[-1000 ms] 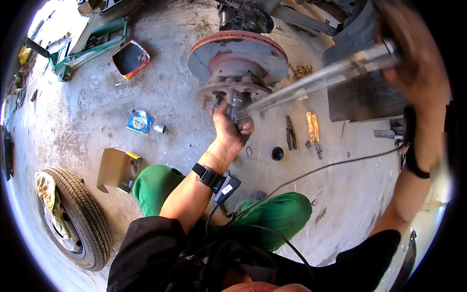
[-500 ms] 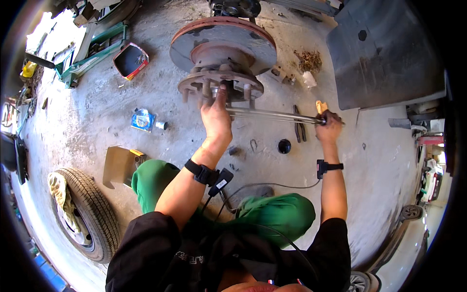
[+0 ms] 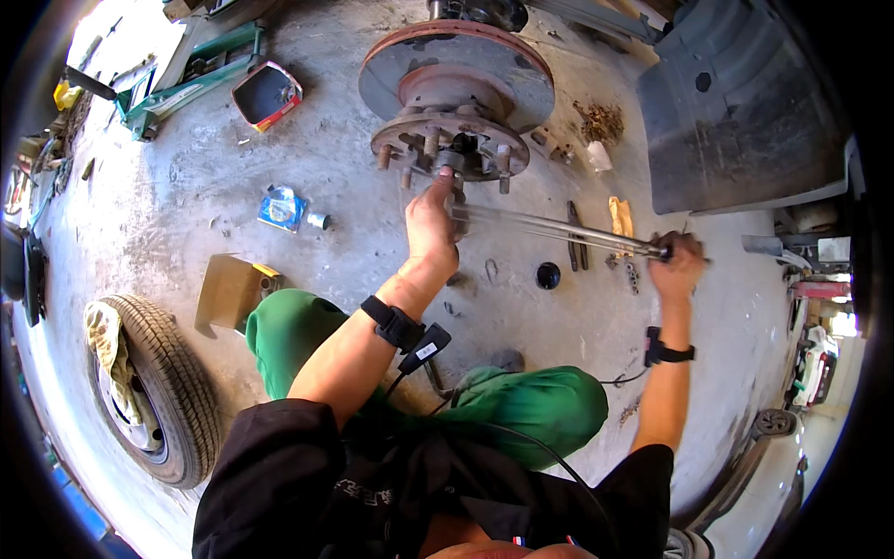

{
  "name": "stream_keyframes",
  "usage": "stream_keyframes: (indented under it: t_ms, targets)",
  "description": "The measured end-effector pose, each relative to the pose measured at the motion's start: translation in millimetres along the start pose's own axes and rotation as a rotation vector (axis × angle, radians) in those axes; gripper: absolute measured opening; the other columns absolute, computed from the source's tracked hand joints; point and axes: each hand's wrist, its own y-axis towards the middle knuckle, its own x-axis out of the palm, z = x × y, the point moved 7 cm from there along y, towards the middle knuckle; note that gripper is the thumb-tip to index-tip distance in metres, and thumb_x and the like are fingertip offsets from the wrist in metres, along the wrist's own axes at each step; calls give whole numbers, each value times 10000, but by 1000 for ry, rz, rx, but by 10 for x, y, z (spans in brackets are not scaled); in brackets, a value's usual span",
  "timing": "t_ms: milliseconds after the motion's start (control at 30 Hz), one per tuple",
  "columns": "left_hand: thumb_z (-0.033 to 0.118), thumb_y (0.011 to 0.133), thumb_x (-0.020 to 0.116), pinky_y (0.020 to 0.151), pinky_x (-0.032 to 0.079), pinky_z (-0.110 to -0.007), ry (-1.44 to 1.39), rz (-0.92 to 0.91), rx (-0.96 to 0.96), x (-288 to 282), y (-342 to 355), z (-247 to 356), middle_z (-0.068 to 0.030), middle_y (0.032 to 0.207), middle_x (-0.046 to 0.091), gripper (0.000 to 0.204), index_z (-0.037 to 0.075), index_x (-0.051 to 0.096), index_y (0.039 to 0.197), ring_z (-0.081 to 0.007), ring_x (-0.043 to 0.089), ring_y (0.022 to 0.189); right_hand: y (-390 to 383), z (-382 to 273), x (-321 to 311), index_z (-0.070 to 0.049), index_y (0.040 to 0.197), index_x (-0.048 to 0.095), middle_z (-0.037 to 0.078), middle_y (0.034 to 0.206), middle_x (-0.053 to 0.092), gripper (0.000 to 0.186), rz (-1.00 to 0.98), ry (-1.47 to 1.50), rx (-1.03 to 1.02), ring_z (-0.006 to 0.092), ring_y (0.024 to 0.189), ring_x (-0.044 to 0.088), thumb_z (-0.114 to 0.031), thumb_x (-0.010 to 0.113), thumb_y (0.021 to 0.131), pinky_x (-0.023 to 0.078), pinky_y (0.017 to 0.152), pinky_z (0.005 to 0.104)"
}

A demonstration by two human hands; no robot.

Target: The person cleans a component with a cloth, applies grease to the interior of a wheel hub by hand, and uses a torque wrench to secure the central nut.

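The left hand (image 3: 432,226) curls around one end of a long metal bar (image 3: 559,226) at the wheel hub (image 3: 410,135), at twelve o'clock from centre. The right hand (image 3: 678,261) is closed on the bar's other end, at four o'clock from the hub.

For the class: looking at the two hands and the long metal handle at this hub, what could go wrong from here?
1. The left hand is close to the hub's protruding studs; if the tool slipped, its fingers might be scraped or pinched.
2. The right hand grips the far end of the long metal handle; a sudden release could jerk that arm off balance.
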Motion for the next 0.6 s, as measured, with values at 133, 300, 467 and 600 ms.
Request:
stream_keyframes:
  t_ms: [133, 300, 467, 600]
  targets:
    - [406, 897, 582, 398, 292, -259, -180, -119, -101, 121, 52, -92, 3, 725, 573, 283, 127, 591, 855, -128, 470, 499, 606, -72, -1181, -117, 758, 629, 36, 774, 620, 172, 383, -177, -444, 273, 795, 618, -266, 707, 723, 472, 725, 427]
    - [356, 896, 464, 410, 341, -251, -359, -282, -173, 269, 88, 43, 27, 860, 634, 247, 174, 581, 1015, -117, 574, 639, 1375, -441, -2113, -112, 1022, 690, 51, 998, 674, 400, 348, -326, -755, 294, 1042, 618, -311, 711, 676, 466, 920, 442]
    - [368, 899, 424, 403, 343, -256, -407, -355, -188, 365, 28, 43, 21, 896, 636, 279, 177, 562, 1050, -119, 581, 663, 1629, -581, -2083, -65, 1067, 678, 88, 1056, 674, 526, 162, -530, -816, 329, 1044, 618, -377, 703, 644, 463, 936, 436]
    - [349, 916, 418, 456, 387, -269, -394, -212, -150, 322, 146, 21, 10, 965, 632, 303, 157, 568, 1097, -130, 593, 739, 1552, -424, -1866, -42, 1029, 669, 127, 978, 660, 512, 36, -302, -652, 338, 857, 613, -337, 703, 612, 488, 741, 409]
